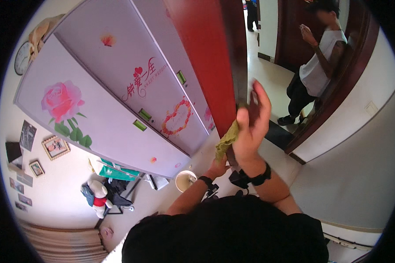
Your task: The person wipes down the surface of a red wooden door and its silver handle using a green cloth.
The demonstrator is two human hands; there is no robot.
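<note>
A dark red wooden door (205, 49) stands edge-on in front of me. At its edge is my right hand (254, 131), blurred, with the fingers extended upward. A crumpled olive-green cloth (226, 142) lies between this hand's thumb side and the door, against the wood. Lower down, my left hand (217, 169) is at the door, just below the cloth; its fingers are partly hidden, so its grip is unclear. Both wrists wear black straps with small devices.
A white wardrobe (95, 95) with flower decals and green handles stands left. Below it are a cream bin (184, 181), a dustpan (158, 181) and a plush toy (97, 195). Beyond the doorway, a person (319, 65) leans at the right frame, holding something small. Another person's legs (251, 16) show farther back.
</note>
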